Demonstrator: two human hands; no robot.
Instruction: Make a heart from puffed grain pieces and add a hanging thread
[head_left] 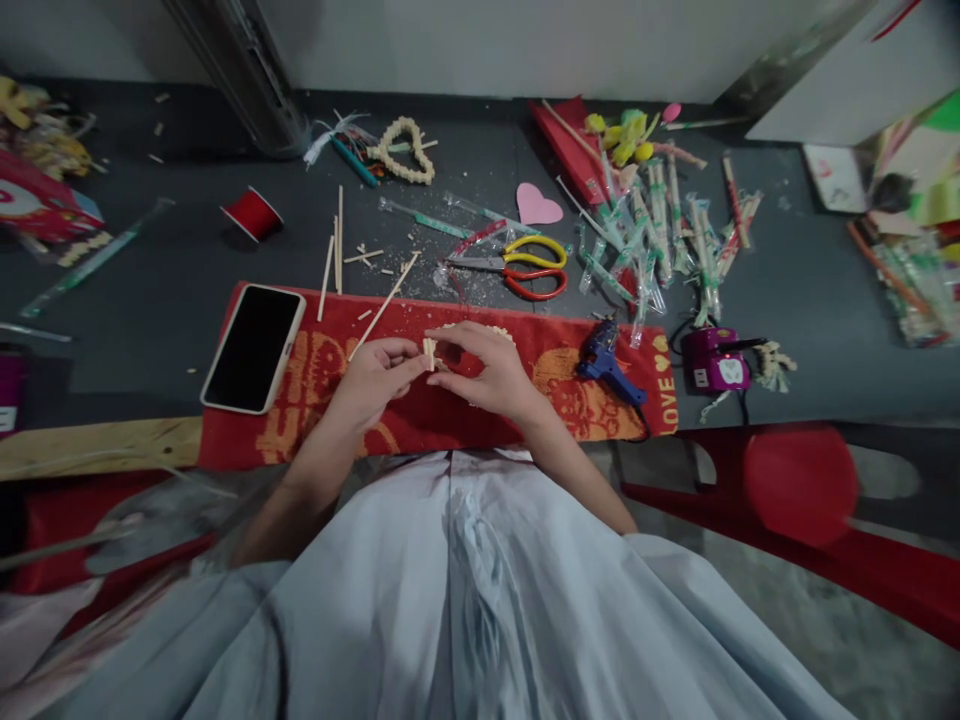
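Note:
Over the red cloth (480,425), my left hand (381,380) pinches a small bundle of short pale sticks (429,353) between thumb and fingers. My right hand (487,368) curves around the same bundle from the other side, fingertips at its upper and lower ends. Beneath the right hand lies a pale, bumpy-edged piece (495,332), mostly hidden by the fingers. Long thin sticks (386,303) lie just beyond my left hand. Past my right hand, a blue hot glue gun (611,365) rests on the cloth. Scissors (517,265) with yellow and red handles lie farther back.
A phone (253,348) lies on the cloth's left end. Behind are a red thread spool (253,214), a pale heart frame (405,150), a pink heart (538,204) and many wrapped sticks (660,215). A purple box (715,360) stands right; red chairs (801,482) flank the table's front edge.

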